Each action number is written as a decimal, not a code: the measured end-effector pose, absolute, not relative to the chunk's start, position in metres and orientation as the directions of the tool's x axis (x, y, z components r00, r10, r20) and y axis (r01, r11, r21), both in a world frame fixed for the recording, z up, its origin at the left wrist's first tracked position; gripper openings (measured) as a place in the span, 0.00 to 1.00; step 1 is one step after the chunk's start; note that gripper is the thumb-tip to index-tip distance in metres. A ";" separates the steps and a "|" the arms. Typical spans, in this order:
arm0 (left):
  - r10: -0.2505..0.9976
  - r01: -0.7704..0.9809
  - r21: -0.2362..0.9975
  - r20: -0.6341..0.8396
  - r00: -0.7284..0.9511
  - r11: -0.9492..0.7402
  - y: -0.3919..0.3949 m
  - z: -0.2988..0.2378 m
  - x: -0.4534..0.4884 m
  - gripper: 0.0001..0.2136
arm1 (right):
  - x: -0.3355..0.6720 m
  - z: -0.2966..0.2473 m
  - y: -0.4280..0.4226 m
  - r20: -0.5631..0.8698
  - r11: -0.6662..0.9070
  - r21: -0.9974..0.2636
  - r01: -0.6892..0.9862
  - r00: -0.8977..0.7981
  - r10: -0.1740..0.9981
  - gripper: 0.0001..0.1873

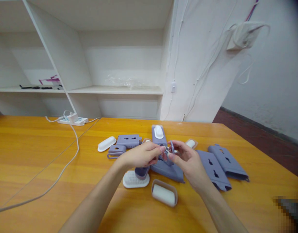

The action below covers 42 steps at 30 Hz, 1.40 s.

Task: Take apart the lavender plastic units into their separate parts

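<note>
Above the middle of the parts, my left hand [145,154] is closed, its thumb and index finger pinching something small and shiny that I cannot make out. My right hand [189,158] grips a thin grey-purple plastic piece [172,147] between thumb and fingers. The two hands meet at this piece. Beneath them lies a large grey-purple plastic part [169,171], partly covered by the hands. A grey-purple cup [142,172] rests on a white ribbed tray [132,180] below my left hand. Nearer to me sits a translucent oval cup [164,193] with a white insert.
Grey-purple slotted housings lie at right [212,168] and left [129,140]. A white oval tray [106,144] is at far left of the parts. Behind stands a tall grey-purple part [158,137] with a white cap. A power strip [73,120] trails its cable across the table [42,155].
</note>
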<state>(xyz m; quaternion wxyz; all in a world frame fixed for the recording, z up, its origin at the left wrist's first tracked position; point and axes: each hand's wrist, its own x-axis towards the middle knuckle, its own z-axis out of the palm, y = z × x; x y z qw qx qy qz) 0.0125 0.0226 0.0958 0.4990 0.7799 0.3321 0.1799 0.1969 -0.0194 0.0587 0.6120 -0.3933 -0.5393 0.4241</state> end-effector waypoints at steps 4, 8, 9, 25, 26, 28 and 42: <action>0.619 0.206 0.978 -0.175 0.765 0.021 0.032 0.095 -0.005 0.22 | 0.198 0.060 -0.019 0.335 0.341 -0.932 -0.121 0.066 0.940 0.17; 0.668 0.131 0.989 -0.143 0.730 0.068 0.035 0.098 -0.014 0.23 | 0.203 0.057 -0.015 0.342 0.368 -0.915 -0.167 0.169 0.925 0.19; 0.677 0.159 0.986 -0.150 0.720 0.050 0.036 0.098 -0.015 0.23 | 0.205 0.056 -0.014 0.342 0.373 -0.915 -0.156 0.193 0.920 0.19; 0.987 0.934 0.334 0.138 0.081 -0.124 0.056 0.074 -0.024 0.17 | 0.241 0.047 -0.002 0.208 -0.296 -0.430 0.853 0.412 0.887 0.32; 0.987 0.938 0.328 0.147 0.069 -0.114 0.056 0.075 -0.025 0.18 | 0.240 0.049 -0.003 0.219 -0.306 -0.433 0.848 0.428 0.877 0.31; 0.985 0.941 0.324 0.162 0.050 -0.101 0.058 0.077 -0.027 0.19 | 0.240 0.052 -0.005 0.266 -0.305 -0.454 0.837 0.454 0.850 0.28; 0.952 0.941 0.306 0.302 0.045 -0.141 0.051 0.088 -0.021 0.08 | 0.207 0.062 0.071 0.228 -0.075 -0.338 0.938 0.159 0.961 0.23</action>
